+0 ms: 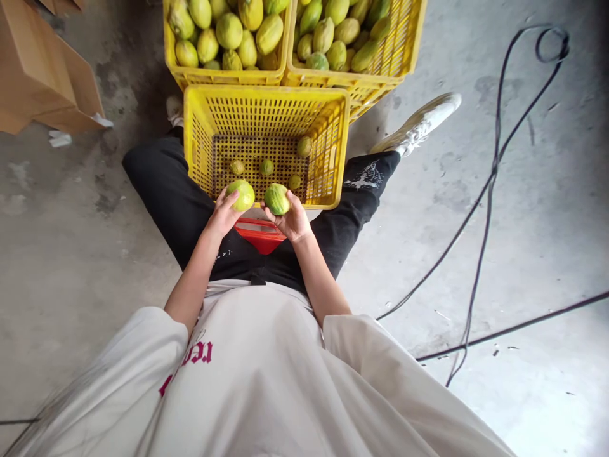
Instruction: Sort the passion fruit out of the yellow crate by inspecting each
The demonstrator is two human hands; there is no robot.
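My left hand [225,212] is closed around a round, smooth yellow-green fruit [242,195]. Beside it, my right hand [292,218] grips a second fruit [276,199], greener and streaked with yellow. The two fruits are apart, held over the near rim of a yellow slatted crate [266,95] between my legs. Inside that crate lie several smaller fruits, among them a green one [266,167], a yellowish one [236,166] and a larger one [304,146] by the right wall. The exact kind of fruit is unclear.
Two more yellow crates, left [228,77] and right [342,79], stand just beyond, heaped with oval yellow-green fruits. Something red [261,236] shows beneath me. Cardboard boxes [42,70] are at far left. A black cable [490,178] lies looped on the concrete floor at right.
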